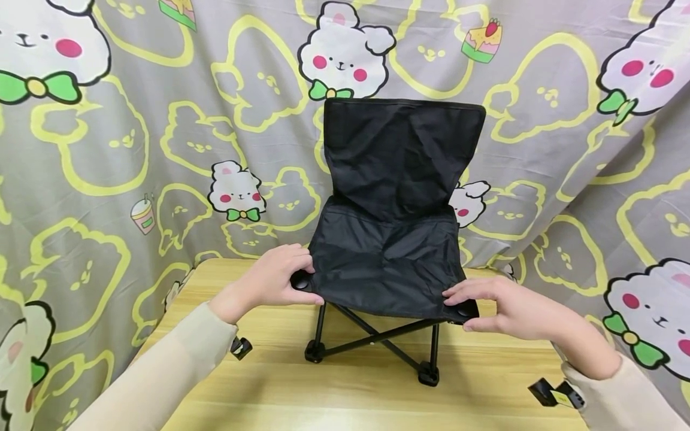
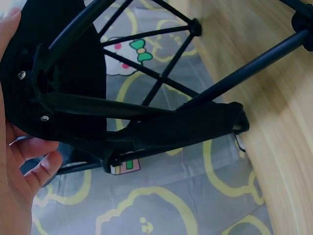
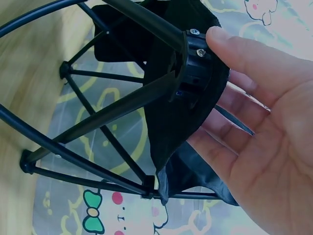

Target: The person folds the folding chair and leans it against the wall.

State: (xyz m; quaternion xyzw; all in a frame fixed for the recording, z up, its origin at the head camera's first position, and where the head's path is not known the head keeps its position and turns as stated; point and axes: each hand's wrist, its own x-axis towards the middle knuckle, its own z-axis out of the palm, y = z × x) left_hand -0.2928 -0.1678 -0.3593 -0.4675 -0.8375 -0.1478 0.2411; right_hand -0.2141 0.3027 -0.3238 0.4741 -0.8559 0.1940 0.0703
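A black folding camp chair (image 1: 385, 263) stands unfolded and upright on a wooden tabletop, its fabric backrest (image 1: 401, 158) at the far side. My left hand (image 1: 277, 276) grips the front left corner of the seat, thumb in front and fingers over the top. At the front right corner, my right hand (image 1: 514, 308) holds the seat edge between thumb and fingers. Seen from below in the right wrist view, the thumb lies by a plastic corner joint (image 3: 198, 63) with screws. A similar corner joint (image 2: 41, 93) shows beside my hand in the left wrist view. Crossed legs (image 1: 372, 341) spread under the seat.
The light wooden tabletop (image 1: 302, 395) extends under and in front of the chair. A grey curtain (image 1: 259, 149) printed with white and yellow cartoon animals hangs behind and along both sides. Small black devices (image 1: 555, 394) sit at both wrists.
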